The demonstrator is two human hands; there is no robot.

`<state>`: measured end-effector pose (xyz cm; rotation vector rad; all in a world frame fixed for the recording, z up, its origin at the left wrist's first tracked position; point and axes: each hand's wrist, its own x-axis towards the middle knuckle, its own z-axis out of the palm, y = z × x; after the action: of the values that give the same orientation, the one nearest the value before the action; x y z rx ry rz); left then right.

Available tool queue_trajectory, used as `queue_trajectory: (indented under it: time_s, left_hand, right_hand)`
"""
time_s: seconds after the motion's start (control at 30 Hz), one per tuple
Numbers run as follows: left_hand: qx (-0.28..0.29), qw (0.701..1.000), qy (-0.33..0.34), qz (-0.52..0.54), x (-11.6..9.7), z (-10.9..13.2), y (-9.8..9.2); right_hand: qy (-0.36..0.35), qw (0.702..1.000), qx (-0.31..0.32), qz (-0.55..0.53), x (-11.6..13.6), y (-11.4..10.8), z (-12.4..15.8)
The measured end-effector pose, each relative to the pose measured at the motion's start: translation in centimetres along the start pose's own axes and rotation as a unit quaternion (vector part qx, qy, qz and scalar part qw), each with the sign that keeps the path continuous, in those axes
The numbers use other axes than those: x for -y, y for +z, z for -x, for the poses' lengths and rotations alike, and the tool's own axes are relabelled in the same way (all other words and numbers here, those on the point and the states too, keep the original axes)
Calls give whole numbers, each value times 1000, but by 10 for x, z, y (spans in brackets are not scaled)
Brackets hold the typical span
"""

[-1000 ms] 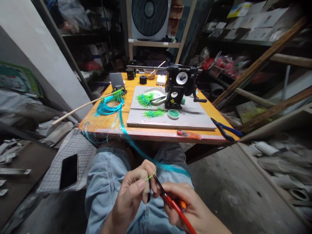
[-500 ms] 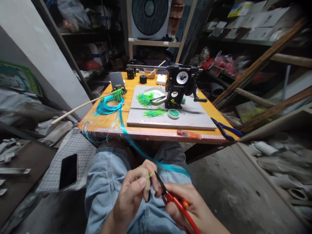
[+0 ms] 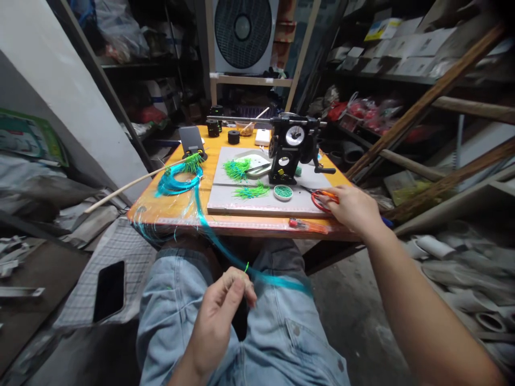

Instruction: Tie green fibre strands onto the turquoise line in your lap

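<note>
Above my lap, my left hand (image 3: 225,303) is closed in a pinch. A short bright green strand (image 3: 247,266) sticks up from its fingertips, and a pale wrap covers a finger. My right hand (image 3: 354,208) reaches to the table's right side and has its fingers on the orange-red handles of a pair of scissors (image 3: 321,199). The scissors lie over the right edge of the grey board (image 3: 241,206), blades pointing left. Left of them are a small white dish of green beads (image 3: 283,192) and green-blue strand clusters (image 3: 252,190).
A black hand-cranked device (image 3: 284,155) stands on the board. An orange-handled cutter (image 3: 308,225) lies by the front edge. A blue strand coil (image 3: 177,179) trails a band (image 3: 219,241) across my lap. A phone (image 3: 110,291) rests on cloth at left.
My right hand has carried the scissors from beside my left hand up to the board on the table. My left hand stays over my lap with the green strand.
</note>
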<state>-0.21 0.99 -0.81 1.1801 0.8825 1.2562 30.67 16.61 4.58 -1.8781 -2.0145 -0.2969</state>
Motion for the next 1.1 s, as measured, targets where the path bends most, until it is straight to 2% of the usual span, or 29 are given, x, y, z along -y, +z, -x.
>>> queue_trajectory:
  time_s: [0.13,0.3,0.43,0.5,0.53,0.57,0.63,0.67,0.7,0.73,0.77,0.83,0.97,1.1]
  left_hand:
    - [-15,1000,-12,8,2,-1,-1]
    - [-37,999,-13,11,7,-4,-4]
    - [-20,1000,-13,7,5,-3,-4]
    - [1,1000,-10,-2,4,-2,-2]
    - [11,1000,-6,-9,3,-1,-2]
    - [23,1000,-2,-16,2,-1,-1]
    - [45,998,4,-35,1,0,-1]
    - [54,997,6,-46,0,0,-1]
    - [64,996,8,-58,0,1,-1]
    - [75,995,7,-69,-1,1,-1]
    - [87,993,4,-78,-1,2,-1]
    - [108,990,-5,-90,-2,3,-2]
    - [130,987,-12,-97,-3,3,-2]
    - [130,987,-12,-94,-2,2,-3]
  right_hand:
    - [-45,998,-27,-31,15,11,21]
    - [-134,986,7,-98,33,16,60]
    - [-142,979,16,-148,50,10,88]
    - [-130,966,43,-220,66,6,106]
    - [-114,947,81,-290,76,3,116]
    - [-71,900,143,-405,88,1,126]
    - [32,750,253,-611,111,-1,142]
    - [82,677,278,-677,122,-1,148]
    - [121,619,287,-721,132,0,153]
    - [151,577,286,-750,140,1,155]
    - [176,546,280,-769,147,3,157]
    - [214,504,272,-791,157,7,157]
    - [269,453,280,-802,165,11,154]
    - [285,411,290,-816,168,9,155]
